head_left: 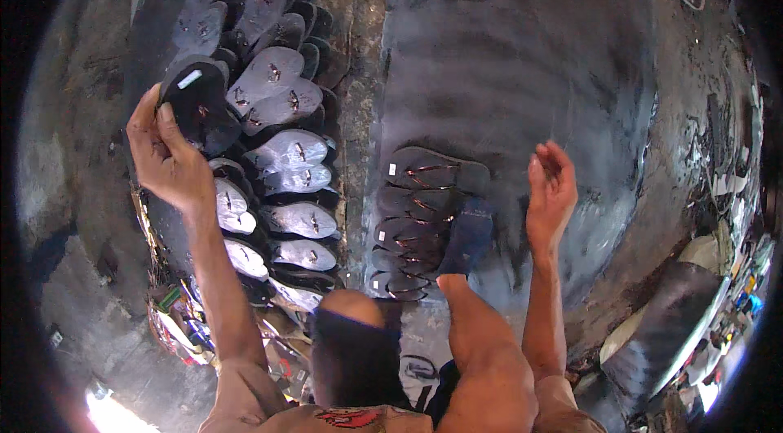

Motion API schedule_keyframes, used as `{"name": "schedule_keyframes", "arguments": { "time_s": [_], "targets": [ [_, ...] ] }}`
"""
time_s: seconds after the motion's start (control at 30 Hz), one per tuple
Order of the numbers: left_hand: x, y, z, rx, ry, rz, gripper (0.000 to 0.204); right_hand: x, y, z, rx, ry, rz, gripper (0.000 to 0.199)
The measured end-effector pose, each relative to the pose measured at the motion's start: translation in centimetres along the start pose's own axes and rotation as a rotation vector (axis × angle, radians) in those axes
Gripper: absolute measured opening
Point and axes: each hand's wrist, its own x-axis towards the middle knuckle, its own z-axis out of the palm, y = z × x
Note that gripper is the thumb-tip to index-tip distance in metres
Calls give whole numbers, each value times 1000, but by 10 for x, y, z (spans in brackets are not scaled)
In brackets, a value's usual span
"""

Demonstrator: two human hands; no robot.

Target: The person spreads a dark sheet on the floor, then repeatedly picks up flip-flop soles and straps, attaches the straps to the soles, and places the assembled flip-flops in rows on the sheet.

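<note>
My left hand (pixel 167 152) is raised over the left side and pinches the edge of a dark flip-flop (pixel 198 94) with a small white label near one end. Close by that flip-flop, grey flip-flops (pixel 292 149) lie in overlapping rows, undersides up, with small dark strap ends showing on them. My right hand (pixel 553 196) hovers over the dark sheet, fingers loosely bent and thumb apart, with nothing in it. Left of it, dark flip-flops (pixel 428 172) with shiny straps lie in a short column, several bearing a white label.
A large dark sheet (pixel 514 50) covers the ground on the right. My leg in a blue sock (pixel 469 237) reaches beside the column of flip-flops. Assorted clutter (pixel 738 311) lies along the far right, and more odds and ends (pixel 175 323) at lower left.
</note>
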Motion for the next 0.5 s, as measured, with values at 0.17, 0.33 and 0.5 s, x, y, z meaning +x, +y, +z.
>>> {"name": "schedule_keyframes", "arguments": {
  "time_s": [0.17, 0.33, 0.5],
  "targets": [
    [-5, 87, 71, -161, -864, 254, 23, 46, -140, 68, 350, -376, -211, 53],
    [-17, 64, 140, -443, -955, 319, 30, 101, -126, 95, 119, -711, -147, 54],
    [-42, -10, 116, -473, -1222, -179, 59, 127, -65, 81, 231, -425, -11, 46]
  ]
}}
